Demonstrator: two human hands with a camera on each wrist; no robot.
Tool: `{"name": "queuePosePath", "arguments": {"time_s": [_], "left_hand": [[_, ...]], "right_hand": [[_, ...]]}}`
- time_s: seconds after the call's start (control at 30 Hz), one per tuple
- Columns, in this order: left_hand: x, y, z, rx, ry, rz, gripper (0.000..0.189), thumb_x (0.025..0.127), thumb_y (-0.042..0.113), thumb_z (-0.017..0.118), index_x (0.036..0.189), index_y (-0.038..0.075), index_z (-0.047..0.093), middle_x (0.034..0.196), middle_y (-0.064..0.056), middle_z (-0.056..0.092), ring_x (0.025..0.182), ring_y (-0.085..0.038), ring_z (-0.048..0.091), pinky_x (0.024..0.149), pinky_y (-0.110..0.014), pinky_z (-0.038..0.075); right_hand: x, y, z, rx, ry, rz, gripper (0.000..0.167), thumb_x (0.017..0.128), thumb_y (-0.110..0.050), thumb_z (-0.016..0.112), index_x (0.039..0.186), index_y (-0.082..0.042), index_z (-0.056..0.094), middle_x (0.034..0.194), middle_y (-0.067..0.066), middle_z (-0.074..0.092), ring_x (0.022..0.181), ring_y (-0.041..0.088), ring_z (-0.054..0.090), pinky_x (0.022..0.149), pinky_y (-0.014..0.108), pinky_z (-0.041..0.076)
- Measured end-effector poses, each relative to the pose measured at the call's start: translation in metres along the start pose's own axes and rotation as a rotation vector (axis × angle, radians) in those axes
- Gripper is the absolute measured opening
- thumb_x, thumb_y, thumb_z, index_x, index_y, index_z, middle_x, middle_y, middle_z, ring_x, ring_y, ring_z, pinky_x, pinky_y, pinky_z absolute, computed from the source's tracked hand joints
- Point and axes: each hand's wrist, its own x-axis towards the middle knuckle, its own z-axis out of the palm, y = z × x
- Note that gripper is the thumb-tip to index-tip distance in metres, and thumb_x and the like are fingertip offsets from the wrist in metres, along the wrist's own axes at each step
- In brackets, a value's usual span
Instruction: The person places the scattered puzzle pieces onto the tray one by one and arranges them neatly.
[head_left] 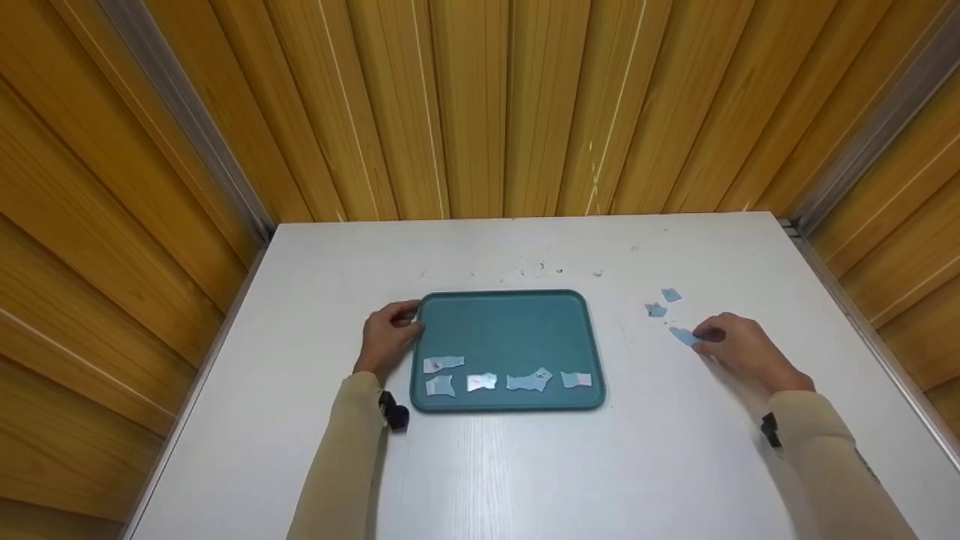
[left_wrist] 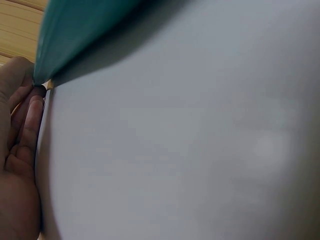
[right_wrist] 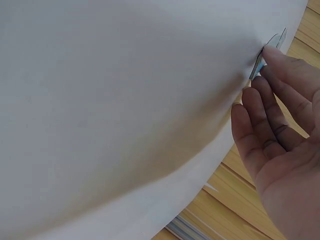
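Right hand (head_left: 739, 351) pinching a blue paper scrap (head_left: 683, 336), left hand (head_left: 387, 337) at the teal tray (head_left: 502, 326)
Head view: the scrap is right of the tray, near two loose scraps (head_left: 671, 295); a light edge grip should avoid creasing; left wrist view: curled fingers hold the tray's rim, and gentle pressure should spare the laid pieces (head_left: 529, 381) a slide; right wrist view: thumb and fingers grasp the scrap's edge, so a level lift seems safest

Left hand (head_left: 386, 339) at left, gripping; right hand (head_left: 746, 352) at right, thumb-finger pinch; both forearms (head_left: 337, 457) extend from near side.
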Motion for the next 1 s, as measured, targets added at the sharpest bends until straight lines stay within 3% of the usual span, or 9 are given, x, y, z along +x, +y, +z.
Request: {"name": "queuePosePath", "arguments": {"time_s": [0.27,0.53,0.73,0.9,1.0], "left_hand": [[0.000,0.001,0.000,0.003,-0.004,0.008,0.041,0.092,0.008,0.078,0.133,0.013,0.074,0.120,-0.004,0.073,0.111,-0.022,0.065,0.101,-0.040,0.051],[0.002,-0.002,0.002,0.016,0.011,0.014,0.041,0.090,0.005,0.078,0.131,0.011,0.075,0.117,-0.006,0.073,0.107,-0.023,0.065,0.097,-0.039,0.052],[0.001,0.000,0.001,0.017,0.009,0.014,0.041,0.090,0.006,0.079,0.131,0.010,0.075,0.117,-0.007,0.073,0.108,-0.024,0.065,0.097,-0.039,0.051],[0.001,0.001,0.001,0.018,0.006,0.009,0.041,0.090,0.007,0.079,0.131,0.011,0.075,0.116,-0.007,0.073,0.107,-0.023,0.064,0.097,-0.039,0.051],[0.000,0.001,0.000,0.011,0.006,0.009,0.041,0.090,0.006,0.079,0.131,0.010,0.075,0.116,-0.007,0.073,0.107,-0.024,0.064,0.097,-0.039,0.051]], "right_hand": [[0.003,0.000,0.000,0.008,0.005,0.039,0.032,0.097,-0.014,0.076,0.119,0.009,0.068,0.115,0.024,0.067,0.106,0.040,0.063,0.099,0.059,0.051],[0.005,0.001,0.002,0.004,0.020,0.002,0.029,0.094,-0.016,0.079,0.109,0.008,0.070,0.105,0.019,0.068,0.097,0.034,0.063,0.083,0.041,0.052],[0.005,-0.006,0.004,0.030,0.022,0.024,0.034,0.096,-0.018,0.078,0.116,0.007,0.068,0.109,0.020,0.069,0.099,0.033,0.063,0.083,0.036,0.053],[0.006,-0.014,0.009,0.044,0.049,-0.020,0.031,0.095,-0.016,0.079,0.116,0.004,0.070,0.110,0.017,0.070,0.102,0.033,0.063,0.084,0.030,0.051],[0.007,-0.020,0.010,0.055,0.059,-0.063,0.030,0.096,-0.015,0.078,0.117,0.004,0.070,0.113,0.018,0.070,0.105,0.034,0.064,0.089,0.034,0.052]]}}
